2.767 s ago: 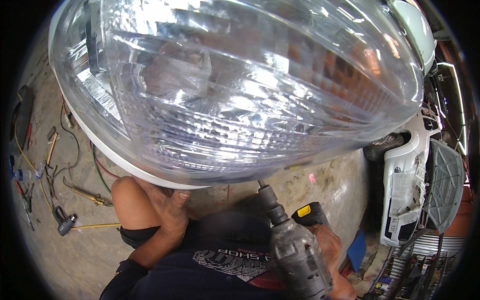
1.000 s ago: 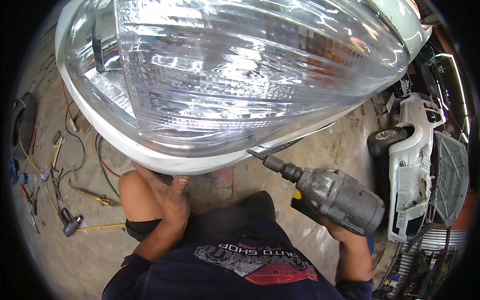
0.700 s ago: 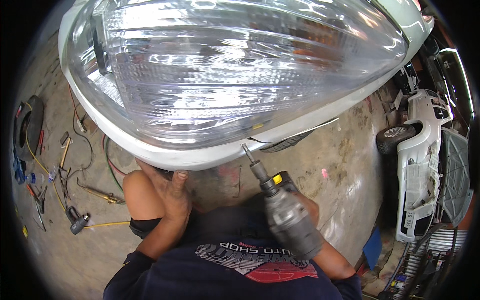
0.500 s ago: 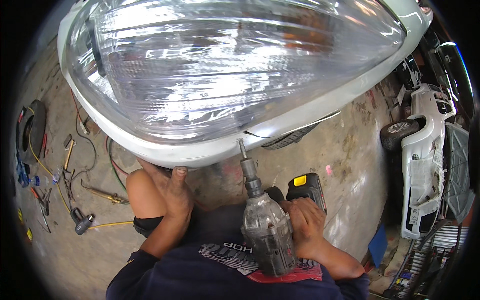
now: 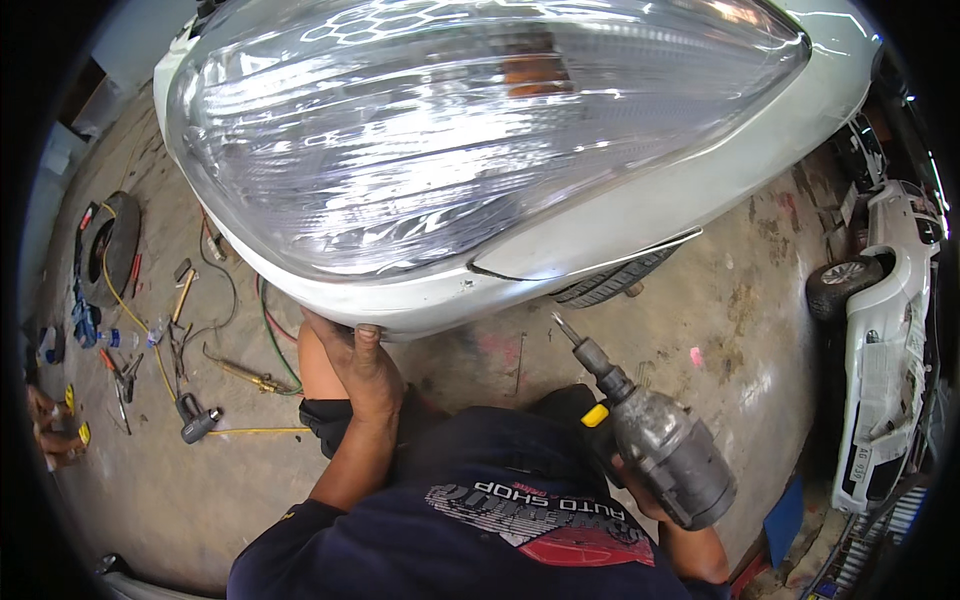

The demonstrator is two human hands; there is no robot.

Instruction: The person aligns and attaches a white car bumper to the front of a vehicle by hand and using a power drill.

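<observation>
A large clear headlight fills the top of the view, edged below by a white bumper with a dark slit under the lamp. My left hand grips the bumper's lower edge, thumb up against it, fingers hidden beneath. My right hand holds a grey cordless impact driver by its largely hidden handle, a yellow piece showing at the battery. The driver's bit points up-left, a little below the bumper and apart from it. A tyre shows under the bumper.
On the floor at left lie a loose tyre, hoses, hand tools, a brass torch and a heat gun. Another person's feet show at the left rim. A white car and blue board are at right.
The driver has moved right and tilted, its bit coming away from the bumper's edge. My left hand stays on the bumper. The view has shifted, bringing feet in at the left.
</observation>
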